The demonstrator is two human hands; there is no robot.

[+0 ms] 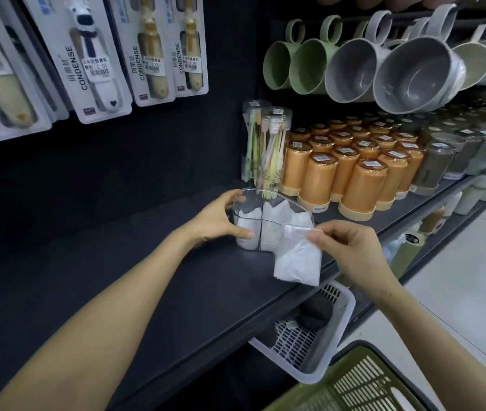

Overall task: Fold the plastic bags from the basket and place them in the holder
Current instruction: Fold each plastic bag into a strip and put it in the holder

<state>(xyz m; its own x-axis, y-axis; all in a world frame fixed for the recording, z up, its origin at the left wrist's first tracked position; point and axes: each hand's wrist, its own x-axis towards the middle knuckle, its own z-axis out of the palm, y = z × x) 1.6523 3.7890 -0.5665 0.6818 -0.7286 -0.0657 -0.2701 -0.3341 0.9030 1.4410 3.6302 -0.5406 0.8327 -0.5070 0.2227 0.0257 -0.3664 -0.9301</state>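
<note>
- head view: fingers of the right hand (pixel 351 250) pinch the top edge of a folded white plastic bag (pixel 296 259), thumb and forefinger closed on it.
- this bag hangs just beside the near right wall of the holder (pixel 268 190), outside it, with its lower end over the front of the shelf (pixel 147 277).
- fingers of the left hand (pixel 218 221) wrap the holder's left side, thumb on the near wall and the others round the far rim, steadying it upright on the shelf.
- the holder is clear, split by inner walls, and already has folded bags (pixel 277 215) in its compartments.
- judged from that, the task is well along: several bags are stored, one is folded and needs only to go in.
- below the shelf edge sits a white basket (pixel 339 330) with a dark lump and a small pale item in it; a green basket (pixel 363 381) is nearer. which one feeds the task, and whether more bags wait, i cannot tell.
- farther right on the shelf stand orange cups (pixel 363 185), with mugs (pixel 413 72) hanging above.
</note>
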